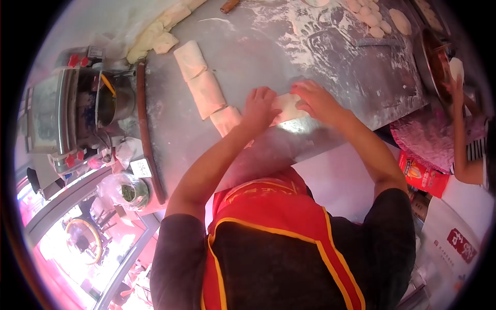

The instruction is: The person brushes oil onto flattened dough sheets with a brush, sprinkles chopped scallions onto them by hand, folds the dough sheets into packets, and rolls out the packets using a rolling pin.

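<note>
A flat, pale piece of dough (289,108) lies on the grey worktop between my hands. My left hand (260,109) has its fingers closed on the dough's left end. At the right end, my right hand (314,102) grips the dough between thumb and curled fingers. Just left of my left hand is a column of folded dough pieces (205,94), the lowest partly hidden by my left forearm.
Flour and small dough balls (371,19) are at the worktop's (248,57) upper right. A long wooden rod (143,119) edges its left side, beside a metal pot (114,103). At far right, a person's hand (455,85) is near a large pan (431,67).
</note>
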`<move>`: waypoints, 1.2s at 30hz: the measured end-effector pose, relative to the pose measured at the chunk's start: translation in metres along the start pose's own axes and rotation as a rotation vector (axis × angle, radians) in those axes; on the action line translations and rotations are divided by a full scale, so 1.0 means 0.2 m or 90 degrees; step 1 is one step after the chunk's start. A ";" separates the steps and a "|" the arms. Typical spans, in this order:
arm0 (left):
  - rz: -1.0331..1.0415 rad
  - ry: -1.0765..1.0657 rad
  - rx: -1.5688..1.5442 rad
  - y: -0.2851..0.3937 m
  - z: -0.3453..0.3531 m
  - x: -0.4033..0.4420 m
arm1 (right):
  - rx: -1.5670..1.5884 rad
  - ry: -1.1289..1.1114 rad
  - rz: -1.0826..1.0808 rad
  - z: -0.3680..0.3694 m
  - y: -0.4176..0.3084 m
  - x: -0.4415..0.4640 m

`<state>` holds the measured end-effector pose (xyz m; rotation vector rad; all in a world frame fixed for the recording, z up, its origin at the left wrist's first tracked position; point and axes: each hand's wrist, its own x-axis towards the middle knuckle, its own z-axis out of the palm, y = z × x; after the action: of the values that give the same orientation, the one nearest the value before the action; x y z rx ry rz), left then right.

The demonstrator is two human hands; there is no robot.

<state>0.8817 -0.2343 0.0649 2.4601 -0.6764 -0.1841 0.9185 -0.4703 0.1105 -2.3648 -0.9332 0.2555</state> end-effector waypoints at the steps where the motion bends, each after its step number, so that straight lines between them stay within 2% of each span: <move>1: -0.058 -0.001 -0.020 0.03 -0.05 0.03 | -0.006 -0.041 0.018 0.01 0.02 0.02; 4: -0.184 -0.108 -0.077 0.05 -0.07 0.08 | -0.016 -0.136 0.055 0.03 0.08 0.08; 7: -0.236 -0.121 -0.091 0.07 -0.06 0.09 | -0.012 -0.178 0.074 0.04 0.08 0.09; 10: -0.224 -0.141 -0.079 0.08 -0.04 0.09 | -0.023 -0.211 0.117 0.04 0.05 0.08; 12: -0.191 -0.092 -0.072 0.09 -0.03 0.07 | -0.046 -0.228 0.143 0.02 0.00 0.08; 16: -0.211 -0.098 -0.153 0.12 0.01 0.02 | -0.009 -0.155 0.127 0.04 -0.03 0.00; 19: -0.125 -0.028 -0.189 0.16 -0.01 -0.03 | 0.002 -0.132 0.133 0.06 -0.06 -0.05; 21: -0.094 -0.010 -0.092 0.14 0.02 -0.04 | -0.003 -0.129 0.160 0.05 -0.10 -0.06; 22: -0.079 0.000 -0.043 0.13 0.03 -0.04 | -0.033 -0.059 0.117 0.07 -0.11 -0.08; 24: -0.146 0.047 -0.067 0.14 0.02 -0.02 | -0.092 0.080 0.027 0.14 -0.11 -0.11; 27: -0.175 0.066 -0.062 0.12 0.02 -0.01 | -0.130 0.112 0.054 0.23 -0.20 -0.17; 31: -0.141 0.100 -0.010 0.13 0.07 -0.06 | -0.170 0.065 0.059 0.40 -0.18 -0.28; 32: -0.130 0.117 0.002 0.14 0.09 -0.08 | -0.185 0.024 0.062 0.40 -0.17 -0.28; 36: -0.110 0.158 0.005 0.16 0.10 -0.10 | -0.173 0.020 0.067 0.34 -0.22 -0.29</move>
<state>0.8454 -0.2563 0.0656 2.4935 -0.3584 0.0587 0.8254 -0.4535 0.0784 -2.6636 -0.8754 0.1381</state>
